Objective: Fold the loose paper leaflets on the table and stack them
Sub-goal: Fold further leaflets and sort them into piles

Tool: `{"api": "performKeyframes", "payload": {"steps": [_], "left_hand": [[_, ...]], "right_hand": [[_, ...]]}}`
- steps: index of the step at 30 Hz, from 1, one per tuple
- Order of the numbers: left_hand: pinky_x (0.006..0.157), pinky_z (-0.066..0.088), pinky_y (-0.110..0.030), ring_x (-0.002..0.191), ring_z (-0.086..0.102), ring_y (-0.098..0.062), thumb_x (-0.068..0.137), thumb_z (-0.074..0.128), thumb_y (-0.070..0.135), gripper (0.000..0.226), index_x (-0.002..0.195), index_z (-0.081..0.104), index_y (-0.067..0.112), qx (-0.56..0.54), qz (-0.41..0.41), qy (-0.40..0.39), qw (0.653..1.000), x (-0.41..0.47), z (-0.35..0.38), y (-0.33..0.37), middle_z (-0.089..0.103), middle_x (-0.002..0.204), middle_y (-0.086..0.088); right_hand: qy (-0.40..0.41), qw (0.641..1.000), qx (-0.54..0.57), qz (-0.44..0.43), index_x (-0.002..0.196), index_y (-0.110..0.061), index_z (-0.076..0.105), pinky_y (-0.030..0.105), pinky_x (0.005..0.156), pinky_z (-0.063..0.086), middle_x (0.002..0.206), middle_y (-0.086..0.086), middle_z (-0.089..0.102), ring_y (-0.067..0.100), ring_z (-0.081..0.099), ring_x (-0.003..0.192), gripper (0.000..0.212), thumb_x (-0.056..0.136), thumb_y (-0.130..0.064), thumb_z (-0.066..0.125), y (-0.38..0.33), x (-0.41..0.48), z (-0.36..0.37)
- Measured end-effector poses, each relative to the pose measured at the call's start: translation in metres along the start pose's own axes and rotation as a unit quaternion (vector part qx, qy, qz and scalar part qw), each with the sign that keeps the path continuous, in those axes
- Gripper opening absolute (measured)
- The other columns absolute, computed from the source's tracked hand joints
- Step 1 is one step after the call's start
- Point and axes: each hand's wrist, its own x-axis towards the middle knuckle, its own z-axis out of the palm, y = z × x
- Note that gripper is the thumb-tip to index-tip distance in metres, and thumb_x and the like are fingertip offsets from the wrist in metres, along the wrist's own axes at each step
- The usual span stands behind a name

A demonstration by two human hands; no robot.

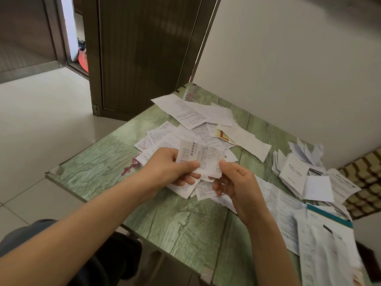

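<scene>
A small printed leaflet [201, 156] is held above the green table [173, 219], partly folded, with its lower edge between my fingers. My left hand [171, 168] pinches its left side with thumb on top. My right hand [237, 182] grips its lower right corner. Under and behind them lies a heap of loose unfolded leaflets [191, 120]. At the right sits a pile of folded leaflets [299, 174], the top one white with grey lettering.
Larger sheets and a booklet with a teal stripe [327, 221] lie at the near right. A white wall borders the table's far side. A dark door [140, 54] stands behind the table's far left corner. A woven chair back [362, 182] shows at the right.
</scene>
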Motion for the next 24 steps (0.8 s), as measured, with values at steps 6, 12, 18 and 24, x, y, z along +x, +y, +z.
{"api": "performKeyframes", "payload": {"steps": [6,12,18,24], "left_hand": [[0.047,0.049,-0.012,0.049,0.062,-0.003,0.086,0.065,0.012,0.003,0.087,0.066,0.015,0.01,0.0,-0.006,1.0,0.0003,0.0005,-0.0002,0.072,0.063,0.0],[0.048,0.049,-0.012,0.05,0.063,-0.003,0.087,0.064,0.01,0.007,0.085,0.065,0.016,0.025,0.007,-0.011,1.0,0.0003,0.0004,0.0002,0.071,0.062,0.003],[0.048,0.05,-0.012,0.048,0.063,-0.003,0.088,0.062,0.008,0.011,0.081,0.064,0.017,0.035,0.007,-0.021,0.999,-0.0003,-0.0005,0.0017,0.07,0.059,0.005],[0.048,0.049,-0.012,0.048,0.062,-0.003,0.088,0.062,0.008,0.009,0.084,0.065,0.015,0.039,0.006,-0.031,0.999,0.0002,-0.0012,0.002,0.071,0.061,0.003]], "right_hand": [[-0.004,1.0,-0.025,-0.017,0.081,-0.002,0.07,0.02,0.047,0.044,0.064,0.008,0.064,0.012,0.053,0.051,0.024,0.073,-0.024,0.063,0.0002,-0.0002,-0.0038],[-0.002,1.0,-0.025,-0.005,0.071,-0.002,0.069,0.02,0.049,0.044,0.062,0.014,0.061,0.013,0.05,0.05,0.02,0.069,-0.022,0.067,0.0033,0.0023,-0.0071],[-0.012,1.0,-0.024,0.001,0.071,-0.002,0.067,0.019,0.048,0.042,0.06,0.014,0.058,0.013,0.048,0.048,0.019,0.07,-0.021,0.067,0.0041,0.003,-0.0081],[-0.033,0.999,-0.002,-0.001,0.085,-0.002,0.068,0.019,0.048,0.043,0.078,0.016,0.064,0.012,0.051,0.052,0.021,0.071,-0.017,0.072,0.0034,0.0023,-0.0092]]}}
